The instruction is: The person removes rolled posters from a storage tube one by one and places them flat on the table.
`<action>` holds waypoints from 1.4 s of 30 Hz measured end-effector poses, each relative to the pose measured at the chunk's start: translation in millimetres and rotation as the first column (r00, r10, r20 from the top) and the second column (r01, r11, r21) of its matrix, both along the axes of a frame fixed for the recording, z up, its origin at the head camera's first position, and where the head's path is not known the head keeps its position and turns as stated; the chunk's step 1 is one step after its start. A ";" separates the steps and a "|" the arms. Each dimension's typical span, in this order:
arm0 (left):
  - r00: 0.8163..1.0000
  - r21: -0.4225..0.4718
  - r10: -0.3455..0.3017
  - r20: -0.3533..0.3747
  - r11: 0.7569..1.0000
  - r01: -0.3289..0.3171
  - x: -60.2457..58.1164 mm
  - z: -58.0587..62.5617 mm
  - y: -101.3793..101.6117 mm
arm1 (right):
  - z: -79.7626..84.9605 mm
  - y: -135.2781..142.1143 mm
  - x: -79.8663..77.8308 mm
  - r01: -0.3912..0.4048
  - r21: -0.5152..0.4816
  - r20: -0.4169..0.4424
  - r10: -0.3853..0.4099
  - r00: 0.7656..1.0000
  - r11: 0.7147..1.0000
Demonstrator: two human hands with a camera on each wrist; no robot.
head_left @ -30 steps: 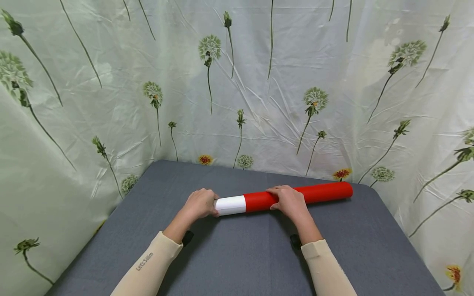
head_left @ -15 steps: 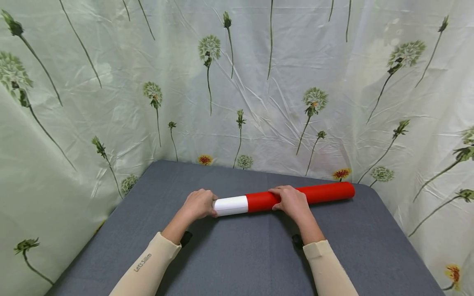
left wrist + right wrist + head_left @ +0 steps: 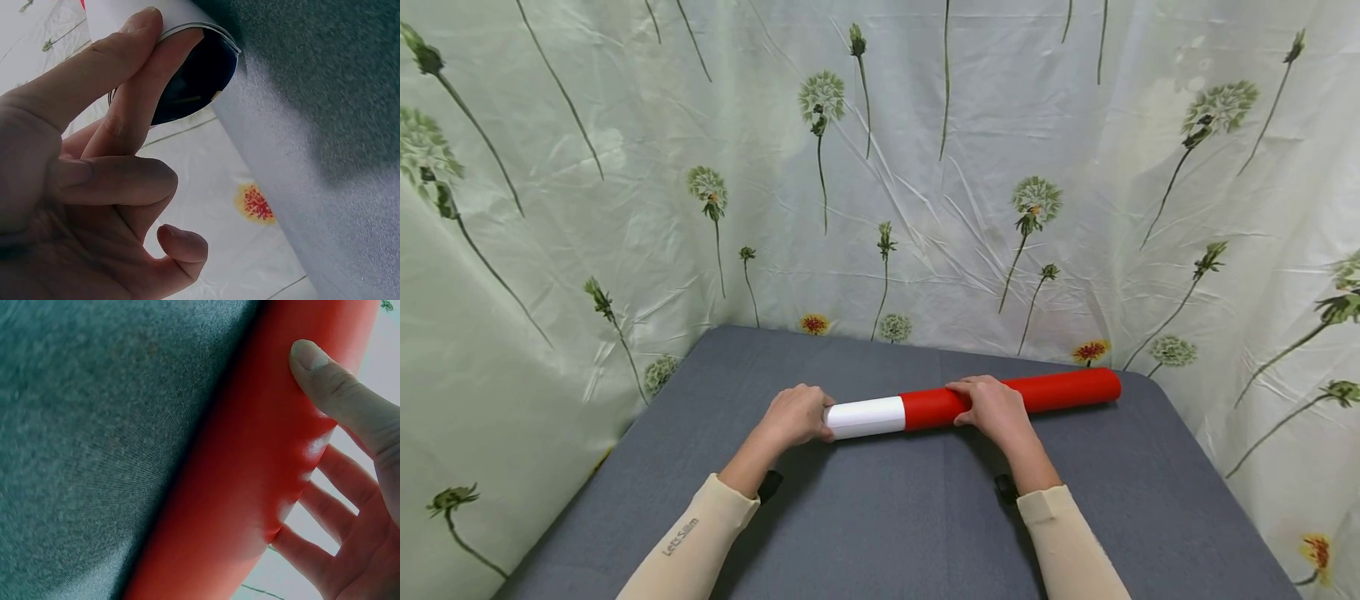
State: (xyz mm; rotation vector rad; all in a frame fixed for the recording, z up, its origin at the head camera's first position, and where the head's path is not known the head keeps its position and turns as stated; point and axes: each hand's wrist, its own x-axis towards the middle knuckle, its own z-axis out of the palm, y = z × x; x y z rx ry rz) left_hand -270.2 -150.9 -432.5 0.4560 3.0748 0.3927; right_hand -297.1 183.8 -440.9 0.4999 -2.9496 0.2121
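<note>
A white rolled-up sheet (image 3: pixel 867 417) sticks out of the left end of a long red tube (image 3: pixel 1071 390). In the left wrist view, the roll (image 3: pixel 181 12) has a thin layered rim and a dark inside. My left hand (image 3: pixel 793 415) pinches that rim between thumb and a finger hooked inside the opening; its other fingers are bent and hold nothing. Farther right, my right hand (image 3: pixel 992 407) grips the red tube from above. The right wrist view shows the thumb on the near side of the tube (image 3: pixel 250 444) and the fingers round the far side, denting its surface.
A grey cloth-covered table (image 3: pixel 880 517) lies under both hands. Behind it and along the sides hangs a pale curtain (image 3: pixel 760 150) printed with dandelions. The tube's right end comes close to the table's back right corner.
My left hand has drawn a little to the left with the white roll's end. My right hand and the red tube have shifted slightly right, so more of the white roll shows.
</note>
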 end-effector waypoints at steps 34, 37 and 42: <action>0.999 -0.005 0.028 0.026 1.000 -0.028 7.1 2.0 -27.7 | 2.4 24.4 -10.1 -0.019 -0.025 0.042 0.020 0.999 1.000; 0.999 -0.005 0.029 0.033 1.000 -0.029 8.1 2.0 -30.6 | 2.8 26.1 -11.0 -0.016 -0.022 0.054 0.017 0.998 1.000; 0.998 0.003 0.039 0.040 0.999 -0.039 9.6 2.5 -36.5 | 3.4 29.1 -11.7 -0.017 -0.018 0.053 0.018 0.998 1.000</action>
